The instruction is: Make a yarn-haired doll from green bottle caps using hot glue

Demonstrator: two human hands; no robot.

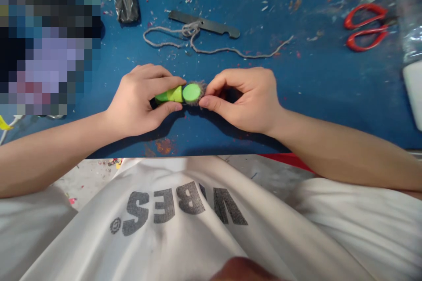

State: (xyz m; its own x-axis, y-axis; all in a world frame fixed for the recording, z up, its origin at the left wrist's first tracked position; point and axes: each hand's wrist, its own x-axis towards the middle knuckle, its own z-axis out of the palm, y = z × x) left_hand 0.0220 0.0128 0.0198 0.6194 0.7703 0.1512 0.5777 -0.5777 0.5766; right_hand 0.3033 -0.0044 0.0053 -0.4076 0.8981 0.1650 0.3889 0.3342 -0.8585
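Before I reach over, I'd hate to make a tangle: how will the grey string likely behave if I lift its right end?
The grey string will probably hang limp, since it lies in loose curves. It looks thin, so likely light. It bunches up at the dark strip, so a tug might snag or nudge that.

One head camera is looking steeply down from near above the shirt (178, 241), lower frame, facing the table (316, 92), upper frame.

Before you spreads a blue table (316, 92), stained reddish in places and flecked with scraps (264, 8). Below the table's near side, you see pale floor (88, 181) littered with coloured bits (71, 200).
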